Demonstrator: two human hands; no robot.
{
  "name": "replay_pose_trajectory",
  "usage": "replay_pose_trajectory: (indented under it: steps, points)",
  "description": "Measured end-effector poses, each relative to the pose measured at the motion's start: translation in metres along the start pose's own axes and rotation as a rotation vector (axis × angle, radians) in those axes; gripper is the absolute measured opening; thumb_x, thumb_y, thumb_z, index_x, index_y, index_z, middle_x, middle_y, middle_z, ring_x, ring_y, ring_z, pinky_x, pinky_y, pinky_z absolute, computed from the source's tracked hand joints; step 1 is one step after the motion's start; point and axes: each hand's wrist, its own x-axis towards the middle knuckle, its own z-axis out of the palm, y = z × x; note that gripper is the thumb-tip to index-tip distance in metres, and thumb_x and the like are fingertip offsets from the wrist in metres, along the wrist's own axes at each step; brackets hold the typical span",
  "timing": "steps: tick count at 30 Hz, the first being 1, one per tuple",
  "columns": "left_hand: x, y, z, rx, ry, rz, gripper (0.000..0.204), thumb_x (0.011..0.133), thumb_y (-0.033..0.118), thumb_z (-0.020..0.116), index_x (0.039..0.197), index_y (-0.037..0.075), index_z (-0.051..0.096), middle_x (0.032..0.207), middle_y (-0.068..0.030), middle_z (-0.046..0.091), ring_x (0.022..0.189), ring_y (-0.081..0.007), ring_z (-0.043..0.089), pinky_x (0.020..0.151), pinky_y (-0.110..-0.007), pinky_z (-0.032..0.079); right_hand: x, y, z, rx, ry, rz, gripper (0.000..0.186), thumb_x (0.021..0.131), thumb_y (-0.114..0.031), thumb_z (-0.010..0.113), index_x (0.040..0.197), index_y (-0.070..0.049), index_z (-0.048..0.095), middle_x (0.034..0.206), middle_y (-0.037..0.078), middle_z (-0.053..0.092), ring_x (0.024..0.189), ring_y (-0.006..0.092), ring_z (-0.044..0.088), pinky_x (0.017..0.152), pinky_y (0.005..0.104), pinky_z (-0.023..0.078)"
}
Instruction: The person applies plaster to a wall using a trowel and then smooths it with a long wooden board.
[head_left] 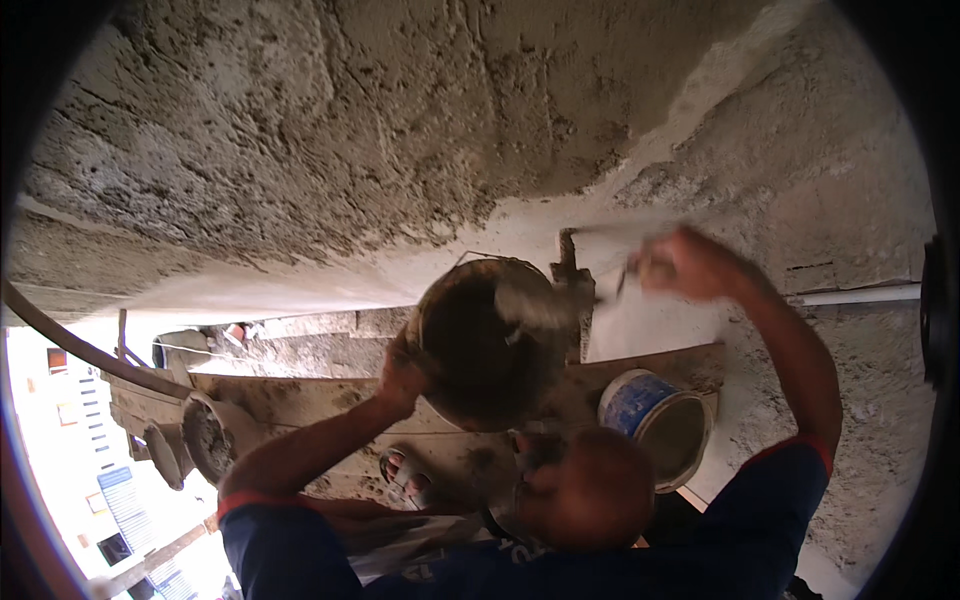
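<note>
At the left end of the plank [290, 396] stands a mortar-crusted bucket [241, 428]. To its right, the left hand [402, 380] grips the near left side of a dark bucket [455, 388], which is positioned over the plank with its mouth facing the viewer. A trowel [540, 304], blurred, has its blade across the far right part of that mouth; contact cannot be determined. A white-and-blue bucket [637, 402] sits tilted farther right. The right hand [692, 263], also blurred, is closed around the trowel handle. The rough plastered wall [350, 120] occupies the far side.
</note>
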Motion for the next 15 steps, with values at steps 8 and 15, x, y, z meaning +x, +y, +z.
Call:
replay_pose_trajectory:
  steps: [8,15]
  points:
    - [-0.003,-0.009,-0.027,0.227,0.017,0.053,0.052,0.075,0.004,0.058,0.126,0.0,0.048,0.102,-0.0054,0.063,0.081,-0.0124,0.061,0.069,-0.026,0.051,-0.064,-0.065,-0.085,-0.043,0.44,0.32,0.033,0.08,-0.009,0.062,0.113,-0.005,0.057,0.093,0.009,0.063,0.084,0.0184,0.062,0.075,0.0358,0.051]
    - [0.016,0.005,0.04,0.289,0.049,0.138,0.049,0.076,0.004,0.057,0.124,-0.002,0.048,0.096,-0.0057,0.063,0.079,-0.0086,0.058,0.065,-0.024,0.049,-0.012,-0.044,0.043,-0.68,0.2,0.082,0.028,0.083,-0.015,0.058,0.109,-0.006,0.059,0.087,0.013,0.06,0.084,0.0279,0.061,0.076,0.0405,0.05]
